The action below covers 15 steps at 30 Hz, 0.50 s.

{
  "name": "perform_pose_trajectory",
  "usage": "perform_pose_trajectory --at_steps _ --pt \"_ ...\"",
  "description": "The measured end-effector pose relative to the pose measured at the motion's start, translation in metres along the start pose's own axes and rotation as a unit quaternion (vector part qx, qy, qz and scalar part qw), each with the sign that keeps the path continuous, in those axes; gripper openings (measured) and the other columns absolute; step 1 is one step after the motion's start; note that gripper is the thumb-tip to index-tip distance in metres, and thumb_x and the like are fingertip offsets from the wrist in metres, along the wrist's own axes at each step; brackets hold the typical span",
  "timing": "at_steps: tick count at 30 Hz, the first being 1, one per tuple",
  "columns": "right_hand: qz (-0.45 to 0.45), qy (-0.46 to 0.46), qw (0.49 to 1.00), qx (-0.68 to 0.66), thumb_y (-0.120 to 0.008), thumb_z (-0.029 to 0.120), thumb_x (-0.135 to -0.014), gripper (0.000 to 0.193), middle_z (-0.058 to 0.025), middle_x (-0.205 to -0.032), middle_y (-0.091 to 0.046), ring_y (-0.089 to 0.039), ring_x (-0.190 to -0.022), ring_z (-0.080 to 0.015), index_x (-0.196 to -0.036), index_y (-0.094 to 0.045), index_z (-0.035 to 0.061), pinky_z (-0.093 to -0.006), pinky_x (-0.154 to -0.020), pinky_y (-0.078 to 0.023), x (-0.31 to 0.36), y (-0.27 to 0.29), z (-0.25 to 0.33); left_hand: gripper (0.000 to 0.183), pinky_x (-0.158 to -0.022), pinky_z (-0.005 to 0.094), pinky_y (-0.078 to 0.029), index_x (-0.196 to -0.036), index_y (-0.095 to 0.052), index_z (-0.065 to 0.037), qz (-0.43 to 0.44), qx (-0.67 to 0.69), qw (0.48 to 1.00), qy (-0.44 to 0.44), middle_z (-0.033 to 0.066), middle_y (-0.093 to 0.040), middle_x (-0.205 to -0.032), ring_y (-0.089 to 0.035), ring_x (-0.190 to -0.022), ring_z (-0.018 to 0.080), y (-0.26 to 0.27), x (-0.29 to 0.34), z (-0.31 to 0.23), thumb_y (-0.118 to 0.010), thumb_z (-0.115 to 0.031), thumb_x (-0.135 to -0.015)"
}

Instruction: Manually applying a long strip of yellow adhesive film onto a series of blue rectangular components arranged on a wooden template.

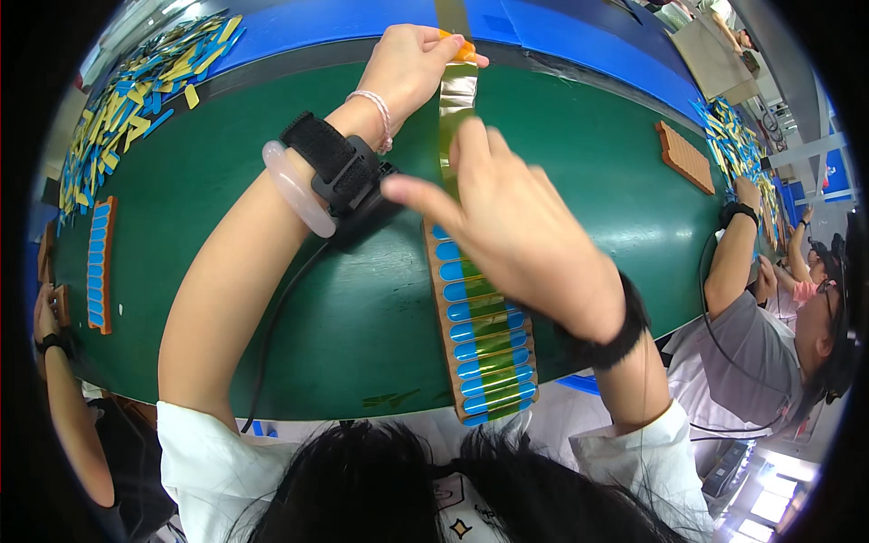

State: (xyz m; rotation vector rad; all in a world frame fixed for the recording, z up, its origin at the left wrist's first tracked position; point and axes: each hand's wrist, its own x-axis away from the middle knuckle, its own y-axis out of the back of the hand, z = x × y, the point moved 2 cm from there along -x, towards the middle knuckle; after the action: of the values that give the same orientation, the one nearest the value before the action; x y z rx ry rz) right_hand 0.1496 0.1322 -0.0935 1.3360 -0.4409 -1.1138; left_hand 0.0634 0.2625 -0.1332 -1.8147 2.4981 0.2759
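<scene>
A long strip of shiny, see-through amber tape (459,86) runs from the far side of the table toward me. At its far part, my left hand (421,68) pinches the tape, with bright orange showing at the fingertips. The near part of the strip lies along an orange-brown slotted board (437,299), across a row of blue rounded sticks (460,312). My right hand (520,217) is over the tape and the board's far end, thumb stretched out to the left. Its fingertips are slightly smeared, and whether they touch the tape is unclear.
Blue and yellow stick piles (136,109) lie far left and far right. A filled board (100,262) stands left on the green table (362,299); another board (685,158) lies right. Co-workers' arms (731,253) reach in at both sides. A black cable (272,335) hangs from my left wrist.
</scene>
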Motion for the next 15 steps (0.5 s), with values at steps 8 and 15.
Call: perform_pose_trajectory --at_steps 8,15 --pt "-0.076 -0.221 0.959 -0.159 -0.057 0.027 -0.080 0.033 -0.0132 -0.085 -0.054 -0.055 -0.067 -0.0194 -0.093 -0.045 -0.0018 -0.0299 -0.058 -0.043 0.030 0.036 -0.031 0.080 -0.096 0.0464 -0.023 -0.109 -0.045 0.014 -0.035 -0.409 0.912 0.008 0.0383 -0.032 -0.119 -0.024 -0.117 0.0472 0.012 0.004 0.005 -0.038 -0.059 -0.078" --pt "-0.028 -0.334 0.933 -0.133 -0.057 0.022 -0.080 0.034 -0.0145 -0.089 -0.052 -0.055 -0.073 -0.0212 -0.101 -0.045 -0.0020 -0.0312 -0.063 -0.045 0.082 0.039 -0.064 0.044 -0.086 0.0438 -0.037 -0.106 -0.051 -0.005 0.069 0.249 0.952 0.166 0.0125 -0.049 -0.114 -0.048 -0.103 0.0210 0.011 0.059 -0.044 -0.043 -0.043 -0.085"
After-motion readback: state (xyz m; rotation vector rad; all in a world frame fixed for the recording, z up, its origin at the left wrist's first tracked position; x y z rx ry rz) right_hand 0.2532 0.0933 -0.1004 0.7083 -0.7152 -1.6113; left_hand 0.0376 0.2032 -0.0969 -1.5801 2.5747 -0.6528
